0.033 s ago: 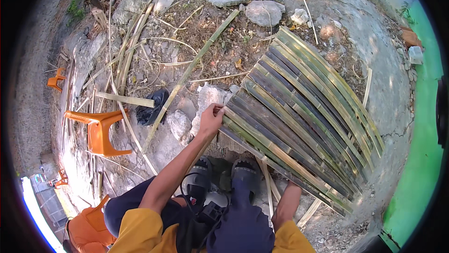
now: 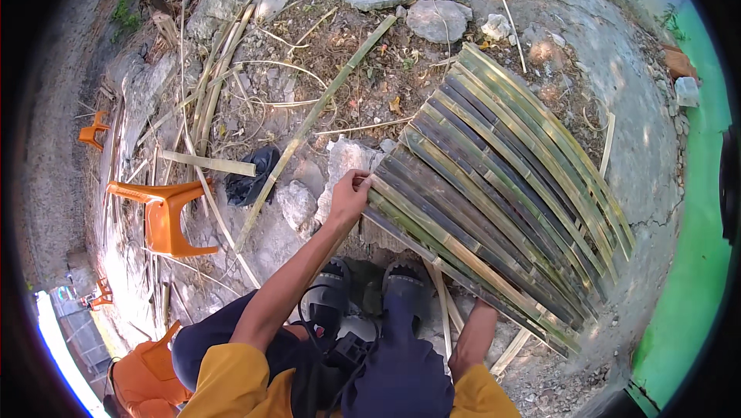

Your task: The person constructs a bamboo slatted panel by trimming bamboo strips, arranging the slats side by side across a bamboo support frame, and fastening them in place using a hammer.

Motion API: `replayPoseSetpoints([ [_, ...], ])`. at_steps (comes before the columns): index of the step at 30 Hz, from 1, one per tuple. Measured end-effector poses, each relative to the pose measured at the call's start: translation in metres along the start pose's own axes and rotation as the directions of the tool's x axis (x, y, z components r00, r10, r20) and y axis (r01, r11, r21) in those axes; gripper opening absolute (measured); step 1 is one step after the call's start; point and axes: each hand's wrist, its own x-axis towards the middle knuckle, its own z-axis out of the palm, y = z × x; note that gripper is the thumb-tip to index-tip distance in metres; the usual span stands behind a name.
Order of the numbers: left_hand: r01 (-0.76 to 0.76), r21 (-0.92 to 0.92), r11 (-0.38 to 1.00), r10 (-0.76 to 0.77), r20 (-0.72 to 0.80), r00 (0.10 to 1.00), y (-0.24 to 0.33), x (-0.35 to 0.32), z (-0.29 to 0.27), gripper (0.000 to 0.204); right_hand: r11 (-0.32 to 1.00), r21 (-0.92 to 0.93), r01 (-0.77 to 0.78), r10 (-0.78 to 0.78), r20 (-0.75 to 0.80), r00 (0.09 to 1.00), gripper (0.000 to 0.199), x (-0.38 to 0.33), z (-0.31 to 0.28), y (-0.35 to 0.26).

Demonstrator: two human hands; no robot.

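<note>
A fan-shaped panel of bamboo slats (image 2: pixel 494 194), green, brown and dark, lies side by side in front of me, spreading away to the right. My left hand (image 2: pixel 351 196) grips the panel's near left corner, with thumb and fingers closed at the slat ends. Under the panel's near edge reaches my right hand (image 2: pixel 477 325); only the wrist and part of the hand show, the fingers being covered by the slats. Pale stones (image 2: pixel 343 167) sit beside the left hand.
A long loose bamboo strip (image 2: pixel 316 113) slants across the ground left of the panel. An orange plastic chair (image 2: pixel 166 217) lies tipped at the left, near a black plastic bag (image 2: pixel 251 177). More strips (image 2: pixel 216 82) lie behind. A green surface (image 2: pixel 687 240) borders the right.
</note>
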Motion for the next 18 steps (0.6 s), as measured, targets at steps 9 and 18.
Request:
replayPoseSetpoints([
  [9, -0.036, 0.007, 0.999, 0.036, -0.063, 0.997, -0.002, -0.003, -0.015, 0.021, 0.998, -0.063, -0.02, 0.028, 0.13, 0.991, 0.05, -0.008, -0.006, -0.002],
  [18, -0.024, 0.034, 0.999, 0.025, -0.037, 0.999, 0.004, -0.004, -0.02, 0.022, 0.988, -0.144, -0.048, 0.083, 0.247, 0.965, 0.051, -0.031, -0.012, -0.006],
])
